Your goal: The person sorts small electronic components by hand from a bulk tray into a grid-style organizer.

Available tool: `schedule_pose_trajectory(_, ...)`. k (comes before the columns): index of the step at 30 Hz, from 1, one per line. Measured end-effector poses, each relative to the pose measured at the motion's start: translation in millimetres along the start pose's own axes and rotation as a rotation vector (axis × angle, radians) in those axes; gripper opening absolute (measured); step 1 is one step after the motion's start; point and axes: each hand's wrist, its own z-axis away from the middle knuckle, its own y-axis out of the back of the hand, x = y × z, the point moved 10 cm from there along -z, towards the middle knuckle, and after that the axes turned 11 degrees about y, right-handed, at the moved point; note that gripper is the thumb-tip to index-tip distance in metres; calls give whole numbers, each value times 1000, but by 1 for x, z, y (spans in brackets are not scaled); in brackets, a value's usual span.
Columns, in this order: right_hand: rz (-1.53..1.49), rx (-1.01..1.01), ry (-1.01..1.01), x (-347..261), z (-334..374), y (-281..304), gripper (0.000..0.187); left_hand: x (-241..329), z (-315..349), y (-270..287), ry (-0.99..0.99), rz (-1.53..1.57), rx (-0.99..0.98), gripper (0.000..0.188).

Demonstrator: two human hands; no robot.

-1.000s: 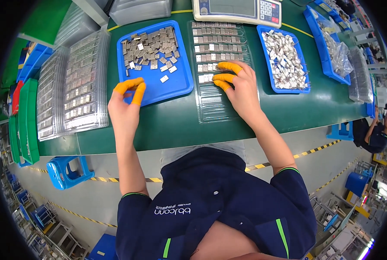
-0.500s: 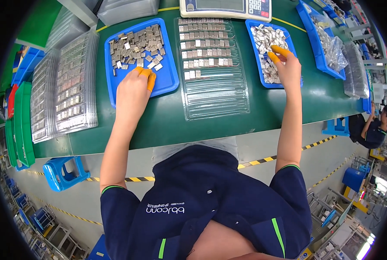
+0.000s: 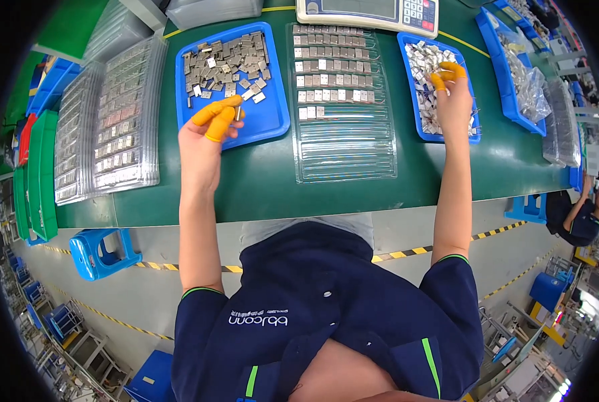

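My left hand (image 3: 206, 137), with yellow finger cots, is lifted at the near edge of the left blue tray (image 3: 264, 126). It pinches a small metal USB plug shell (image 3: 238, 114) between thumb and finger. Many loose grey shells (image 3: 226, 59) lie in that tray. Over the right blue tray (image 3: 437, 138), my right hand (image 3: 455, 104) bends its yellow-capped fingers down into small white-and-silver parts (image 3: 425, 60); what they grip, if anything, cannot be made out. Between the trays lies a clear grooved plastic tray (image 3: 346, 157), its upper rows holding plugs and the last row partly filled.
A scale (image 3: 366, 12) stands behind the clear tray. Stacked clear trays (image 3: 125, 114) with parts fill the left side, beside green bins (image 3: 43, 174). To the right, a blue bin (image 3: 507, 87) holds bagged parts. Another person (image 3: 574, 218) sits at far right.
My left hand has come up and back from the left tray, now with a metal shell in its fingers. The right hand stays in its tray. The last row gained a plug.
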Motion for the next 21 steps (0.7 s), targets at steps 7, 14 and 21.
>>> schedule_pose_trajectory(7, -673, 0, -178, -32, 9, -6, 24, -25, -2, -47, 215, 712, -213, 30)
schedule_pose_trajectory(14, -970, -277, -192, -113, 36, -46, 28, -20, 14, -92, 259, 658, -285, 35)
schedule_pose_trajectory(21, -1255, -261, -331, -125, 51, -68, 19, -20, 18, -109, 213, 655, -253, 32)
